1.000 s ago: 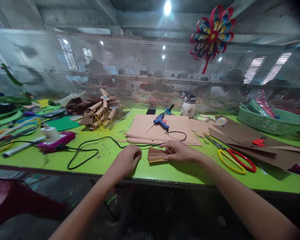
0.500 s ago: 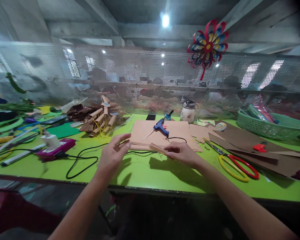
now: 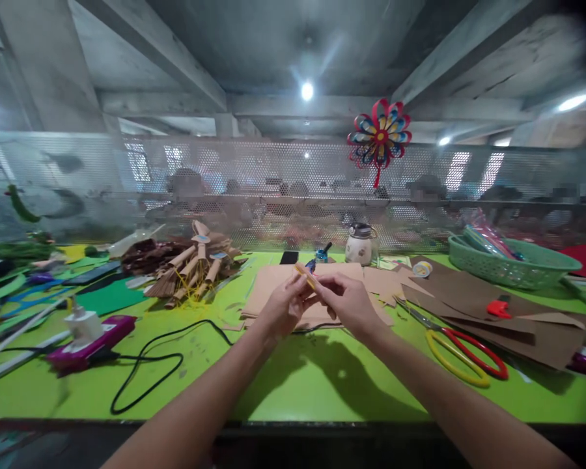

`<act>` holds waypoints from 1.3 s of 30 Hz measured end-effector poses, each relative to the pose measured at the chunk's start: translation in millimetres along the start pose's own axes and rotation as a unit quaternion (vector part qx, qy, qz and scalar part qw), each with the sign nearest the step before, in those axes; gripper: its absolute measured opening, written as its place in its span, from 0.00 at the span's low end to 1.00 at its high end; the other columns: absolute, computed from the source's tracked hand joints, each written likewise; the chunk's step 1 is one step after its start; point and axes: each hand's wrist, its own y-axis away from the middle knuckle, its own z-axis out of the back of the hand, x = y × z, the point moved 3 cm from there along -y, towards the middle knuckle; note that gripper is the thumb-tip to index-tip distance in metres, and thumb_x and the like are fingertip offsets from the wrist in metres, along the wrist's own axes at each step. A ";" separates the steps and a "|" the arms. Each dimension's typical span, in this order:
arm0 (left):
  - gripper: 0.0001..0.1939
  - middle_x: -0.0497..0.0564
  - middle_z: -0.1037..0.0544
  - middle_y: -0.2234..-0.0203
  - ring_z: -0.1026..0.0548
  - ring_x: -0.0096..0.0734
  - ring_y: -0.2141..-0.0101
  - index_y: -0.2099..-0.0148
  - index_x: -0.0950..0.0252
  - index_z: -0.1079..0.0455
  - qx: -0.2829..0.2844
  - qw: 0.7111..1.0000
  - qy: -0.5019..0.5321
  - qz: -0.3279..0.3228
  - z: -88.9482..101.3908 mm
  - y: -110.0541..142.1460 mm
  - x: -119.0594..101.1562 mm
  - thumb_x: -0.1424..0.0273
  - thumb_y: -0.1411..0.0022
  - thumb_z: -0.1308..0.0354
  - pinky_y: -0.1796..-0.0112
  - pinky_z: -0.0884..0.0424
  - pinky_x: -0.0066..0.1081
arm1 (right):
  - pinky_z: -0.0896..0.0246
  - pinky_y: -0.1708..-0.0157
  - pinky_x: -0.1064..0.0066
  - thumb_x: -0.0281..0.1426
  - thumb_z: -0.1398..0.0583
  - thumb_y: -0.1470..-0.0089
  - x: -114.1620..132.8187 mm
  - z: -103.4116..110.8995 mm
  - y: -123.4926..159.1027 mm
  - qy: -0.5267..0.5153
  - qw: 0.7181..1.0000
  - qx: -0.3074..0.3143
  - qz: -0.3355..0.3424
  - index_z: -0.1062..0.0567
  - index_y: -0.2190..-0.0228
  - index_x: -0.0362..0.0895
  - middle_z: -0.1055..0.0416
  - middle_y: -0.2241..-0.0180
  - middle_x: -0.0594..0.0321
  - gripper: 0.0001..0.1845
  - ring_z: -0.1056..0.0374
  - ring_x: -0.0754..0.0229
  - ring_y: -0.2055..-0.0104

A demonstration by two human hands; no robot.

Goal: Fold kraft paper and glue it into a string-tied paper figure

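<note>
My left hand [image 3: 287, 305] and my right hand [image 3: 344, 301] meet above the middle of the table. Between their fingertips they hold a narrow brown paper strip [image 3: 304, 275], tilted, with its lower part hidden by the fingers. Both hands are closed around it. Just behind them lies a stack of tan paper sheets [image 3: 266, 286]. On the stack, a blue glue gun [image 3: 311, 265] is mostly covered by my hands. Its black cord [image 3: 149, 345] loops over the table to the left.
Scissors with red and yellow handles [image 3: 473, 355] lie right, beside dark brown sheets [image 3: 469, 299]. A green basket [image 3: 512, 270] stands behind them. Left are a purple power strip [image 3: 112, 332] and a bundle of rolled brown paper pieces [image 3: 195, 270]. A white jar [image 3: 360, 247] stands at the back.
My left hand has moved right and closed on the paper strip, which my right hand alone held before. The strip is now raised in front of the glue gun. The view has tilted upward.
</note>
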 end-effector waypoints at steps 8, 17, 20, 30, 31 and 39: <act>0.21 0.57 0.24 0.66 0.26 0.37 0.64 0.53 0.70 0.32 -0.069 0.997 0.010 -0.015 1.8 -3.8 20.4 0.60 0.42 0.45 0.65 0.31 0.32 | 0.42 0.84 0.74 0.44 0.43 0.50 -13.8 -33.1 -5.8 -0.053 0.997 -0.054 -0.022 0.27 0.68 0.42 0.29 0.78 0.63 0.17 0.38 0.65 0.82; 0.16 0.56 0.23 0.66 0.25 0.37 0.64 0.56 0.69 0.29 -0.160 0.986 -0.018 -0.043 21.0 2.9 31.6 0.64 0.44 0.45 0.69 0.31 0.29 | 0.34 0.73 0.70 0.40 0.42 0.50 -33.2 -45.4 -2.4 -0.052 0.995 -0.068 -0.052 0.28 0.70 0.41 0.27 0.73 0.59 0.14 0.31 0.60 0.73; 0.15 0.56 0.23 0.65 0.26 0.38 0.60 0.59 0.69 0.28 -0.166 0.985 0.024 -0.046 15.1 3.0 34.6 0.65 0.43 0.46 0.61 0.31 0.32 | 0.34 0.72 0.69 0.39 0.42 0.51 -36.7 -42.5 0.2 -0.033 0.995 -0.077 -0.051 0.28 0.69 0.41 0.27 0.73 0.59 0.13 0.31 0.60 0.73; 0.16 0.58 0.25 0.58 0.30 0.41 0.53 0.54 0.70 0.30 -0.074 0.996 0.048 -0.020 5.8 3.5 40.8 0.66 0.41 0.47 0.52 0.36 0.36 | 0.36 0.70 0.70 0.38 0.42 0.50 -41.6 -32.3 4.8 0.023 0.995 -0.086 -0.038 0.29 0.72 0.42 0.26 0.73 0.60 0.11 0.31 0.61 0.73; 0.17 0.59 0.25 0.58 0.30 0.41 0.53 0.54 0.70 0.30 -0.069 0.996 0.048 -0.016 5.2 3.7 40.6 0.65 0.41 0.47 0.52 0.36 0.36 | 0.36 0.70 0.70 0.38 0.42 0.50 -41.5 -31.5 4.6 0.029 0.995 -0.087 -0.035 0.29 0.72 0.42 0.26 0.73 0.60 0.11 0.31 0.60 0.73; 0.17 0.57 0.23 0.61 0.28 0.42 0.56 0.56 0.68 0.28 -0.081 0.996 -0.035 -0.013 3.9 5.6 40.7 0.62 0.41 0.47 0.56 0.33 0.36 | 0.36 0.72 0.70 0.37 0.42 0.51 -44.8 -32.9 4.3 0.032 0.995 -0.082 -0.045 0.28 0.72 0.42 0.26 0.74 0.60 0.10 0.31 0.61 0.73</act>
